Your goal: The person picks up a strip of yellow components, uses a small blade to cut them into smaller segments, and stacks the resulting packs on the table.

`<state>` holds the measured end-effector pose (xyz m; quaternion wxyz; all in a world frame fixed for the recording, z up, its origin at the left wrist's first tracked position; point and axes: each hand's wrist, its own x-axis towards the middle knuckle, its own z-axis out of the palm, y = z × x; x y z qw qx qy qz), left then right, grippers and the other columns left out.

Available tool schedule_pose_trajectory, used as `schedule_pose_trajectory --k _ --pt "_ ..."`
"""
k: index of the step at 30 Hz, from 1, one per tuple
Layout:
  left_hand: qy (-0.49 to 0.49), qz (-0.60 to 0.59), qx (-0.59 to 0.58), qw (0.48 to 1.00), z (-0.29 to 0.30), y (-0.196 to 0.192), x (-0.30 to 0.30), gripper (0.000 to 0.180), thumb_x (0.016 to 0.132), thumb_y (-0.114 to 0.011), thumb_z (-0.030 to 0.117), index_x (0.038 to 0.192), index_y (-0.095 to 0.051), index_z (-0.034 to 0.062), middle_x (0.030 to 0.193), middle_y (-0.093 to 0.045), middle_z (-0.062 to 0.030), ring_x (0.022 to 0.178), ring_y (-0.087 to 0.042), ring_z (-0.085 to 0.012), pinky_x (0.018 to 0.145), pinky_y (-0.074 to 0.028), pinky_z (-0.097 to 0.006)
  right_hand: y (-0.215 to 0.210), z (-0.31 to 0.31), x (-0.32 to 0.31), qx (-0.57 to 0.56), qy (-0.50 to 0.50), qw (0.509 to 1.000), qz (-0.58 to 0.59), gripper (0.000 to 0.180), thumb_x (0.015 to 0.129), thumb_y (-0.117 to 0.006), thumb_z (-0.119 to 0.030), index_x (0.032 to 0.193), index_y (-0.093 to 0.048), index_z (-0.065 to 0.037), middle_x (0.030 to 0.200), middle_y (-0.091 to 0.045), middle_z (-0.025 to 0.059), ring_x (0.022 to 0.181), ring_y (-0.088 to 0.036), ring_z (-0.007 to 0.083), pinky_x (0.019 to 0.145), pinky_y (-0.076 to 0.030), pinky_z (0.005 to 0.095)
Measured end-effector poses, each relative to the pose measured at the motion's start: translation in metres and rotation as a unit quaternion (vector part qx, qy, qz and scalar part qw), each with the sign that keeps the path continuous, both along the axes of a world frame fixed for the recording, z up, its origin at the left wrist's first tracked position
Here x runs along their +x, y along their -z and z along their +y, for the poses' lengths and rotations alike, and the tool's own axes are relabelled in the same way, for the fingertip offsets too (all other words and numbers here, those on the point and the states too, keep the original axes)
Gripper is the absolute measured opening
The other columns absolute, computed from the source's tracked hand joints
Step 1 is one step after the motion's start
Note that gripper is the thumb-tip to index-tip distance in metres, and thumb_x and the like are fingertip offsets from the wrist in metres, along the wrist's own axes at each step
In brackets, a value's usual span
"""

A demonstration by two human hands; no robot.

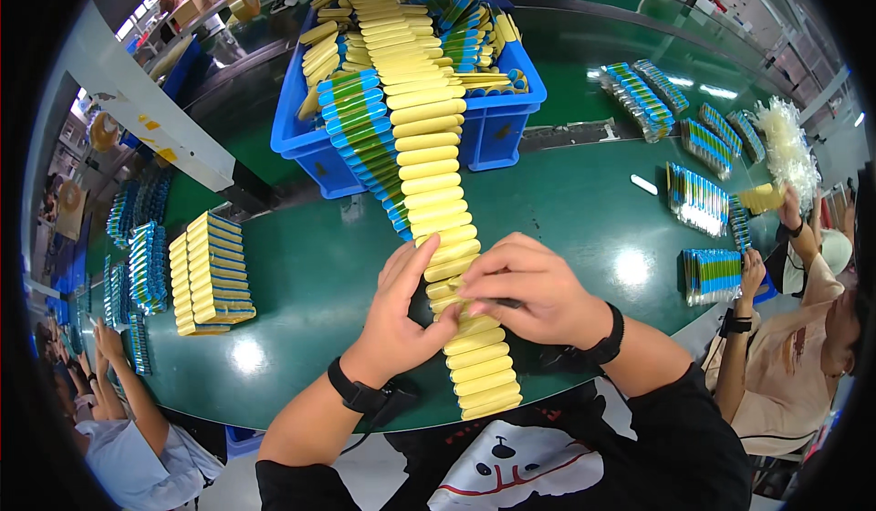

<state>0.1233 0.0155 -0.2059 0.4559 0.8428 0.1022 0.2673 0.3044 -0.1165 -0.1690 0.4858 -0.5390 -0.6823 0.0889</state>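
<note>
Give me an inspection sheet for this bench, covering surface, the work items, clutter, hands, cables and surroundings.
Surface: glossy green table, lamp glare in spots.
Work items: long strip of yellow packets running from the blue crate down to the table's near edge.
Clutter: yellow packet stack; blue-striped packet bundles; small white piece.
Hands: left hand flat against the strip's side; right hand curled on the strip, fingers pressing it. Both wear black wristbands.
Cables: nothing seen.
Surroundings: other people's arms at left and right working packets; second green table behind.
</note>
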Motion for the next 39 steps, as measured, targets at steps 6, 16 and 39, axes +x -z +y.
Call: schedule_pose_trajectory --k 6,16,39 --pt "-0.028 0.011 0.073 0.997 -0.001 -0.001 -0.002 0.083 0.075 -0.074 0.008 0.151 -0.041 0.0015 0.145 -0.051 -0.0187 0.137 -0.045 -0.0386 0.113 -0.034 -0.045 0.012 0.004 -0.007 -0.009 0.020 0.999 -0.033 0.024 0.077 -0.081 -0.010 0.100 -0.076 -0.015 0.098 -0.058 0.0021 0.085 -0.056 0.0223 0.074 -0.048 0.0335" --pt "-0.042 -0.007 -0.021 0.999 -0.002 0.005 -0.003 0.082 0.076 -0.077 0.014 0.150 -0.043 0.0013 0.142 -0.055 -0.0182 0.136 -0.044 -0.0397 0.114 -0.032 -0.047 0.010 -0.014 0.019 -0.056 0.068 0.992 0.094 0.019 0.082 -0.076 -0.004 0.100 -0.075 -0.010 0.103 -0.059 0.0053 0.092 -0.059 0.0222 0.080 -0.049 0.0339" --pt "0.045 0.035 -0.091 0.994 -0.006 -0.029 -0.002 0.074 0.081 -0.077 0.010 0.148 -0.046 0.0038 0.140 -0.053 -0.0157 0.130 -0.052 -0.0248 0.111 -0.038 -0.037 -0.014 -0.053 -0.001 -0.436 -0.416 0.745 0.286 0.020 0.096 -0.069 -0.018 0.105 -0.072 0.000 0.085 -0.074 0.0064 0.064 -0.066 0.0093 0.057 -0.049 0.0235"
